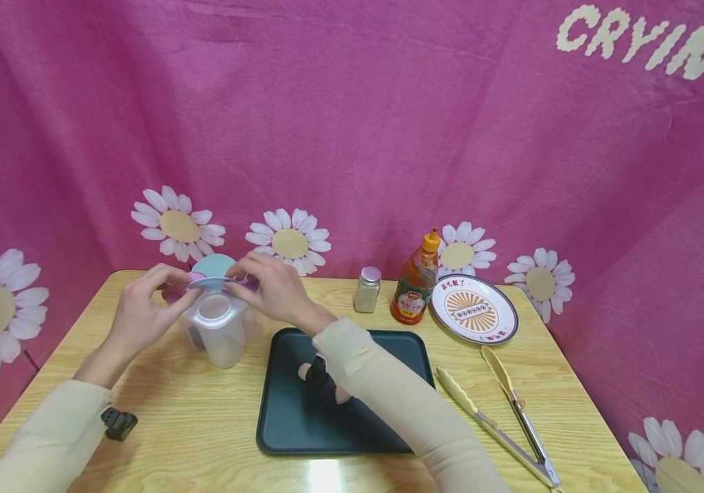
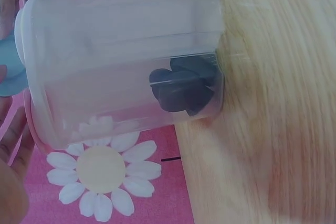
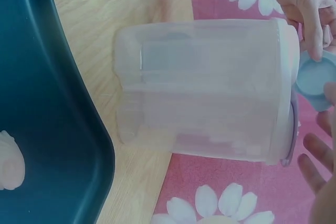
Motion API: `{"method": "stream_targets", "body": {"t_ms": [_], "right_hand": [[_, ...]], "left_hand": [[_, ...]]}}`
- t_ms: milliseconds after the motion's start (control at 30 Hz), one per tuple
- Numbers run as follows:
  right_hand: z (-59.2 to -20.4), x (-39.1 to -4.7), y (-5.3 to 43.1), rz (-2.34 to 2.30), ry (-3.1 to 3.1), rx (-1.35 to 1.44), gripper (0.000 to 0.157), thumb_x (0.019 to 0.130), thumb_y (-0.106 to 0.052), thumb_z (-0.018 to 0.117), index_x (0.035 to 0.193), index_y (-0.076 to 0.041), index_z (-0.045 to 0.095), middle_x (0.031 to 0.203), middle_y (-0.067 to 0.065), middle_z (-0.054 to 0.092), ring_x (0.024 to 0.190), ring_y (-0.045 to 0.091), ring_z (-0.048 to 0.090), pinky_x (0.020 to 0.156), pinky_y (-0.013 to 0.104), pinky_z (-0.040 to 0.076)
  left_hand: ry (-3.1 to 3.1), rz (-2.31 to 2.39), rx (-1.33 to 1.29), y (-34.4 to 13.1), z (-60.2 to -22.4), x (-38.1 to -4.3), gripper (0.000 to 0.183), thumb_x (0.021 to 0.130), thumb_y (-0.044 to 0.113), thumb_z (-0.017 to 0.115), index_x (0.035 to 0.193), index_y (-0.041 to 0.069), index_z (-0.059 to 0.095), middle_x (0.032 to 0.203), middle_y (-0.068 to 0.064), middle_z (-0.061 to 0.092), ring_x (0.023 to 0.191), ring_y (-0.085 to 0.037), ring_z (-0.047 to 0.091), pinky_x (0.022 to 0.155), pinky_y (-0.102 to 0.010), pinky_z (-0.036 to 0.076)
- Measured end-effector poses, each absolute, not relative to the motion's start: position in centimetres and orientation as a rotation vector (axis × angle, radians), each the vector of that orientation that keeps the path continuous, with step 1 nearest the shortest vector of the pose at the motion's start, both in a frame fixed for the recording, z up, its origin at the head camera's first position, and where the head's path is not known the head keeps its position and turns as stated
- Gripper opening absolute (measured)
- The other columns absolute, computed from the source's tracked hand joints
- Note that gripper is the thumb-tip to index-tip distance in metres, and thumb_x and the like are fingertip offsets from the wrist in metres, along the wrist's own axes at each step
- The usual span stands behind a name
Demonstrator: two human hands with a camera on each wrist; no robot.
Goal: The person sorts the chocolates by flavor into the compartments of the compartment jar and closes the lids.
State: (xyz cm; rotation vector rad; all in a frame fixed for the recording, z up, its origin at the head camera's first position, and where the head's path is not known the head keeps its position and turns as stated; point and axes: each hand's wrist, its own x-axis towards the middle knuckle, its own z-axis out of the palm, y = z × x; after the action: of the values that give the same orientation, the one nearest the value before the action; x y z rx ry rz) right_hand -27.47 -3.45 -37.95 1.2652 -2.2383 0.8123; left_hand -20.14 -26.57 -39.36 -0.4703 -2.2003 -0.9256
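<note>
A translucent storage container point(image 1: 224, 342) with several compartments and coloured lids stands upright at the table's left back. Over its round front opening, a light blue lid point(image 3: 316, 74) is tilted up. My left hand point(image 1: 145, 305) pinches the lid's left side between thumb and fingers. On the lid's other side, my right hand point(image 1: 274, 287) grips it with the thumb in front. Behind stands a teal lid point(image 1: 213, 265); a pink lid point(image 1: 173, 294) and a purple lid point(image 1: 250, 281) are partly hidden by the fingers. Dark flat pieces point(image 2: 184, 85) lie at the bottom of one compartment.
Below my right forearm lies a dark tray point(image 1: 284, 438) holding pale pinkish pieces point(image 3: 10, 162). Toward the back right stand a small shaker jar point(image 1: 367, 291), a red sauce bottle point(image 1: 413, 287) and a patterned plate point(image 1: 474, 309). Tongs point(image 1: 515, 411) lie spread at the right.
</note>
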Motion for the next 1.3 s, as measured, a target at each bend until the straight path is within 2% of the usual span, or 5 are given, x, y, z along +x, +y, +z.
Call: {"method": "stream_targets", "body": {"t_ms": [300, 567, 800, 1067, 1300], "right_hand": [[-37.8, -27.4, -3.3, 0.775, -2.281, 1.212, 0.019, 0.095, -0.028, 0.080, 0.108, -0.014, 0.076, 0.096, 0.001, 0.075, 0.080, 0.009, 0.070, 0.069, 0.008, 0.046], [-37.7, -26.3, -0.1, 0.724, -2.275, 1.152, 0.028, 0.094, -0.033, 0.081, 0.117, -0.018, 0.075, 0.104, -0.001, 0.074, 0.093, 0.011, 0.069, 0.067, 0.013, 0.045], [-37.9, -24.7, 4.9, 0.616, -2.304, 1.109, 0.038, 0.091, -0.040, 0.081, 0.122, -0.018, 0.074, 0.108, -0.001, 0.075, 0.098, 0.015, 0.069, 0.071, 0.025, 0.056], [-39.4, -22.4, 12.5, 0.525, -2.384, 1.001, 0.047, 0.087, -0.046, 0.082, 0.124, -0.018, 0.073, 0.111, -0.001, 0.074, 0.095, 0.017, 0.070, 0.070, 0.031, 0.057], [-41.1, -19.9, 19.6, 0.387, -2.532, 0.828, 0.062, 0.081, -0.051, 0.085, 0.130, -0.017, 0.071, 0.122, 0.005, 0.073, 0.108, 0.024, 0.068, 0.085, 0.042, 0.060]], "left_hand": [[-2.225, -0.964, -0.429, -26.3, -39.2, -20.4, 0.025, 0.080, -0.008, 0.084, 0.100, -0.001, 0.071, 0.088, -0.011, 0.069, 0.073, 0.002, 0.052, 0.067, -0.008, 0.044], [-2.224, -0.975, -0.418, -26.1, -39.4, -20.5, 0.023, 0.081, -0.006, 0.085, 0.099, 0.000, 0.072, 0.087, -0.010, 0.069, 0.073, 0.001, 0.053, 0.068, -0.007, 0.043], [-2.210, -0.967, -0.419, -26.1, -39.5, -20.4, 0.024, 0.080, -0.007, 0.085, 0.099, 0.000, 0.072, 0.086, -0.010, 0.068, 0.073, 0.002, 0.052, 0.068, -0.007, 0.042], [-2.212, -0.963, -0.410, -26.2, -39.5, -20.4, 0.024, 0.080, -0.007, 0.084, 0.099, -0.001, 0.072, 0.086, -0.010, 0.068, 0.074, 0.002, 0.051, 0.068, -0.007, 0.042], [-2.216, -0.957, -0.413, -26.2, -39.6, -20.3, 0.024, 0.080, -0.008, 0.084, 0.100, -0.001, 0.072, 0.087, -0.011, 0.068, 0.074, 0.001, 0.051, 0.068, -0.007, 0.042]]}}
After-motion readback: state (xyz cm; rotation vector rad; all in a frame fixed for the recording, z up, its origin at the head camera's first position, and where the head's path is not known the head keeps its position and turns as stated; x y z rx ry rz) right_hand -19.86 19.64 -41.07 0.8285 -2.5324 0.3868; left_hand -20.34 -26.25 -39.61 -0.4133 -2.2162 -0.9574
